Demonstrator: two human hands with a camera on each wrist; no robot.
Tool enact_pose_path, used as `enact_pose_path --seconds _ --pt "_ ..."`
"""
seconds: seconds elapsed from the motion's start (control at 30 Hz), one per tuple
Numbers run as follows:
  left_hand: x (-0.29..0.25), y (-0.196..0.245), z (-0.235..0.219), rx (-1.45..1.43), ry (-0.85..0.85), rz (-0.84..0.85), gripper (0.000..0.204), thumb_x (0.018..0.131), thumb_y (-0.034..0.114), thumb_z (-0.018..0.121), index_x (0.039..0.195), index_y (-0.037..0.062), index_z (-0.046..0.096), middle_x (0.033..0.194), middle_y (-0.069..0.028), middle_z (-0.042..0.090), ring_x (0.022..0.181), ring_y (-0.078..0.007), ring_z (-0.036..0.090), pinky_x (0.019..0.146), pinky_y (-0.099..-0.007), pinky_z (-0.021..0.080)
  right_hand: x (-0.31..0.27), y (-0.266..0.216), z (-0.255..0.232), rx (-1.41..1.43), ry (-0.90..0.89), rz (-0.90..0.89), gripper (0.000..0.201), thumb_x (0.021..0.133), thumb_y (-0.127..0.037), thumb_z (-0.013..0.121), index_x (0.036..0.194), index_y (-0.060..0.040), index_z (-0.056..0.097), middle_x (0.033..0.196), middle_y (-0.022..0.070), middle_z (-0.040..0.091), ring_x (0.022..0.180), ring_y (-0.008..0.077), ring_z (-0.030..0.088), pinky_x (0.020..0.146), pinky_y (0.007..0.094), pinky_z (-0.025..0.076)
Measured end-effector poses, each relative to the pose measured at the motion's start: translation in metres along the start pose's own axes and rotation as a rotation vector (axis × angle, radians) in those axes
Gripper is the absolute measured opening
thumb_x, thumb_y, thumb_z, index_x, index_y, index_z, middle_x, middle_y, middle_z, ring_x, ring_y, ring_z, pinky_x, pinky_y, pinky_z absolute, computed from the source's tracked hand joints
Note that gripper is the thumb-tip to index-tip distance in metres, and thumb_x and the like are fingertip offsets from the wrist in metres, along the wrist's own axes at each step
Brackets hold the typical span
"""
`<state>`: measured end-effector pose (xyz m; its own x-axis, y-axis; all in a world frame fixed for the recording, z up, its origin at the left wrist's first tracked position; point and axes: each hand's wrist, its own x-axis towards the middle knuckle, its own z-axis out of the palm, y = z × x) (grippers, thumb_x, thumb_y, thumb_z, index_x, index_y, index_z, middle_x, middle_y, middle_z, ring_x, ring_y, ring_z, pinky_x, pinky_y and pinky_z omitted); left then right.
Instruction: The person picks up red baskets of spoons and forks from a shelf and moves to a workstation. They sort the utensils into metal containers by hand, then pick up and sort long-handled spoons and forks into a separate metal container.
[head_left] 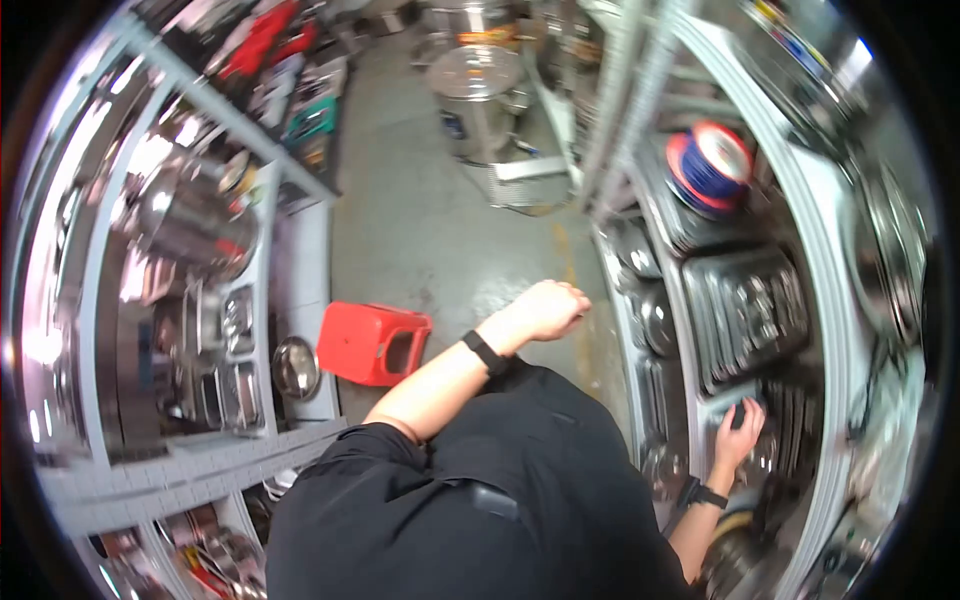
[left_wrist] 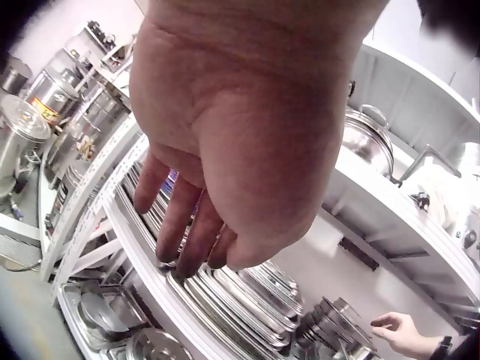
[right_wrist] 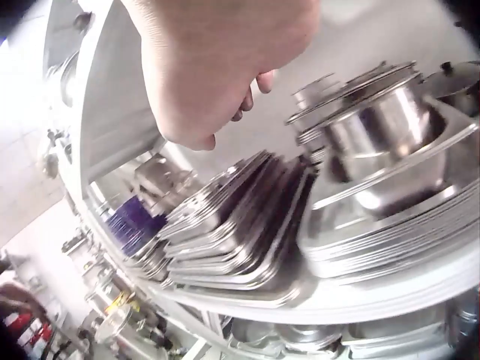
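Note:
In the head view my left hand is held over the aisle floor in front of my body, holding nothing. Its fingers hang loosely bent in the left wrist view, with a stack of metal trays behind them. My right hand reaches in over the right-hand shelf, near the stacked trays. From the right wrist, that hand appears above the tray stack, apart from it and holding nothing. Steel pots on a second stack of trays stand beside it.
A red plastic stool stands on the floor to my left. Metal racks line both sides of the aisle. Blue and red-rimmed stacked items sit on the right shelf. Farther ahead is a large steel pot with a lid.

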<state>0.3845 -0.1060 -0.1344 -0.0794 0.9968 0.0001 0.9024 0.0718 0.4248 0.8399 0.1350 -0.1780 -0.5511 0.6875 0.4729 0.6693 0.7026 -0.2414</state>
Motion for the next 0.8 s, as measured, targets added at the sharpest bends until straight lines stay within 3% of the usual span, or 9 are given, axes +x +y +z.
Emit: enact_pose_path --seconds 0.23,0.4,0.57,0.6,0.8 --pt "-0.108 -0.127 -0.046 0.044 0.153 -0.253 0.02 0.092 0.021 0.069 0.107 0.0085 0.071 0.101 -0.0105 0.072 0.101 -0.032 0.07 0.09 -0.0451 0.055 0.136 -0.205 0.107 0.282 -0.179 -0.353 0.016 0.091 -0.005 0.069 0.106 0.0005 0.069 0.11 0.0177 0.069 0.106 0.0378 0.065 0.095 0.0454 0.052" --pt "-0.203 -0.188 -0.075 0.074 0.238 -0.489 0.02 0.093 0.022 0.068 0.107 0.0092 0.071 0.1 -0.0104 0.072 0.101 -0.0317 0.07 0.089 -0.0451 0.055 0.2 -0.343 0.166 0.397 -0.279 -0.572 0.012 0.089 -0.004 0.07 0.1 -0.0009 0.067 0.102 0.0163 0.068 0.097 0.0362 0.066 0.086 0.0437 0.054" --pt "-0.279 -0.217 -0.074 0.073 0.256 -0.765 0.02 0.092 0.022 0.067 0.108 0.0094 0.071 0.101 -0.0107 0.073 0.101 -0.0316 0.069 0.089 -0.0468 0.056 0.242 -0.454 0.22 0.551 -0.373 -0.847 0.013 0.086 0.0 0.072 0.098 -0.0011 0.067 0.097 0.0157 0.068 0.092 0.0363 0.066 0.082 0.043 0.054" --pt "-0.295 -0.221 -0.064 -0.003 0.354 -0.779 0.022 0.094 0.022 0.066 0.111 0.0083 0.071 0.103 -0.0114 0.073 0.104 -0.0329 0.069 0.092 -0.0482 0.056 0.246 -0.47 0.227 0.57 -0.422 -0.873 0.013 0.086 0.001 0.071 0.098 -0.001 0.066 0.096 0.0159 0.068 0.09 0.0366 0.066 0.081 0.0431 0.054" --pt "-0.347 -0.201 -0.061 -0.19 0.51 -1.115 0.025 0.097 0.022 0.065 0.116 0.0064 0.071 0.113 -0.0133 0.073 0.113 -0.035 0.068 0.099 -0.0492 0.054 0.264 -0.587 0.282 0.636 -0.624 -1.064 0.013 0.085 0.0 0.073 0.096 -0.0013 0.067 0.092 0.015 0.067 0.087 0.036 0.066 0.079 0.0437 0.054"
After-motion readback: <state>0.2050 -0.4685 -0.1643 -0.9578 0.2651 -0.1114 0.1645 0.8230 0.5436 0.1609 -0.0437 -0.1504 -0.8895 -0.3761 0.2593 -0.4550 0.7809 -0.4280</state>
